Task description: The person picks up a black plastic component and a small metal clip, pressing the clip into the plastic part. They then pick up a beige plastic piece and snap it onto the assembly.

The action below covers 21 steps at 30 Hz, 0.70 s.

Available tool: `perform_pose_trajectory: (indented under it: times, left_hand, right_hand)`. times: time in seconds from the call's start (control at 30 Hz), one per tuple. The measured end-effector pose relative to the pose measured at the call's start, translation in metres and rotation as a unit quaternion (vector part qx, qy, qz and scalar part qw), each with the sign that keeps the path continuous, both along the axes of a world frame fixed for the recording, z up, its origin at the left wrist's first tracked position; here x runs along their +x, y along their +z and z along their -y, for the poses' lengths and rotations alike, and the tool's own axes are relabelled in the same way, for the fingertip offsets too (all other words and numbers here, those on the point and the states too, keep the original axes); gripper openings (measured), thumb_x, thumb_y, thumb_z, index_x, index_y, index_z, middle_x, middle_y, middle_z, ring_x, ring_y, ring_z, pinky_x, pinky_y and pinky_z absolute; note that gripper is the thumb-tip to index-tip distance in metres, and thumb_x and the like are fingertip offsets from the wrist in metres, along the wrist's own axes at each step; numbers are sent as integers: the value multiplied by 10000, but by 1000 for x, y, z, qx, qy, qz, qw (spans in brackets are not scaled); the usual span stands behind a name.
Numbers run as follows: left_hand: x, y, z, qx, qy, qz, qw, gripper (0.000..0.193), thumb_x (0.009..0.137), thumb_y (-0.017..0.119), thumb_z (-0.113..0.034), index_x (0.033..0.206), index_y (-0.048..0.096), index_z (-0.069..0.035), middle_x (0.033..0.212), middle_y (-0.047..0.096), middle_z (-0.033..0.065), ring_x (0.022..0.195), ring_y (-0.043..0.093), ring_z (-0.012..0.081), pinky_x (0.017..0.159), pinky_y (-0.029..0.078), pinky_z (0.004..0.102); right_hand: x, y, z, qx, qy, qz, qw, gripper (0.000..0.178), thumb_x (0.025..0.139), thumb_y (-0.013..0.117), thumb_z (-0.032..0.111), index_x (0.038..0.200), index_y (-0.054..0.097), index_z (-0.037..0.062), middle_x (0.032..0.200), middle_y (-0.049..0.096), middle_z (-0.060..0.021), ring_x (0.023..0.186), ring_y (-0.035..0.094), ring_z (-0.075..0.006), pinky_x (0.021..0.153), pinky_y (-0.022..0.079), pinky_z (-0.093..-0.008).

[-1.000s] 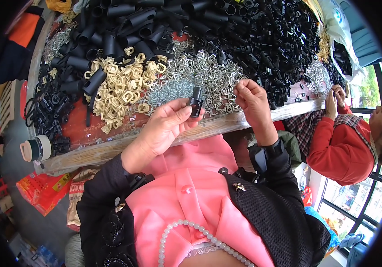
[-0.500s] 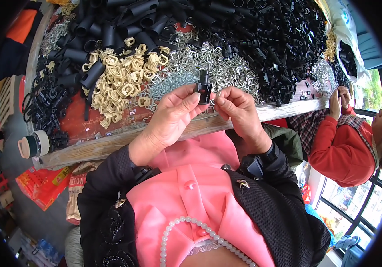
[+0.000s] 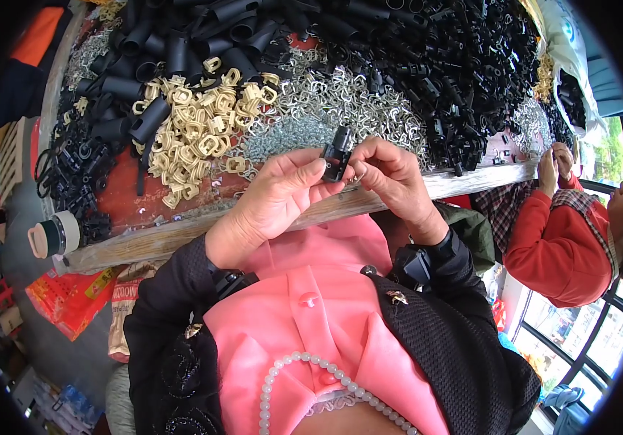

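Between the thumb and fingers of my left hand is a small black plastic part, tilted, with a round upper end. My right hand pinches a small metal hook right beside the black part's lower side; whether the two touch I cannot tell. Both hands are raised over the table's near wooden edge. Just beyond them lie a heap of bent silver metal hooks and a patch of small bluish-silver pieces.
Cream plastic pieces are heaped left of centre. Black tubes fill the far left, small black parts the far right. A tape roll sits on the table's left corner. At right, a person in red sleeves works at the same table.
The black part has tilted to the right and dropped slightly in my left hand. My right fingers have come in closer to it with the metal hook.
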State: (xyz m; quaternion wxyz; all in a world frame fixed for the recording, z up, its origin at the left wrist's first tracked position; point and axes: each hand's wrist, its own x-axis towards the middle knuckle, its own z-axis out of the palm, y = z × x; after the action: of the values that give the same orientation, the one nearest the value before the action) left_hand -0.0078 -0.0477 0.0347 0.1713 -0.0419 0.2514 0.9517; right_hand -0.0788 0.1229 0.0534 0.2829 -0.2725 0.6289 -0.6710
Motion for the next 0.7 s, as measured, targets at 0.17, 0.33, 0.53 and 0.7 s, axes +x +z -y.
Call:
perform_pose_trajectory:
  times: [0.17,0.33,0.53,0.7]
  left_hand:
    - [1,1,0,-1,3,23,1000,275,835,495,-134,1069,486,9,1004,557,139,923,549,228,812,451,314]
    - [2,4,-2,7,-1,51,999,240,820,520,-113,1034,512,-4,976,566,91,866,570,191,742,475,282]
    - [5,-1,-2,-1,4,78,997,242,805,544,-108,1025,524,-9,959,569,62,832,576,169,718,476,261]
    - [5,0,-2,-30,-3,88,996,235,812,532,-99,1029,521,-11,943,575,75,814,581,168,694,493,258]
  right_hand:
    - [4,0,-2,40,-34,-37,998,122,848,495,127,783,481,25,730,472,20,592,386,-26,511,314,-166]
    - [6,7,2,70,-73,-165,981,112,832,500,87,752,460,18,711,451,-10,573,395,-73,494,319,-190]
    - [10,12,9,99,-68,-344,931,61,774,524,-9,771,464,-2,699,452,-65,561,430,-161,501,355,-240]
    - [13,15,9,126,-70,-370,918,74,753,527,-40,778,466,-5,702,460,-77,565,448,-189,501,374,-266]
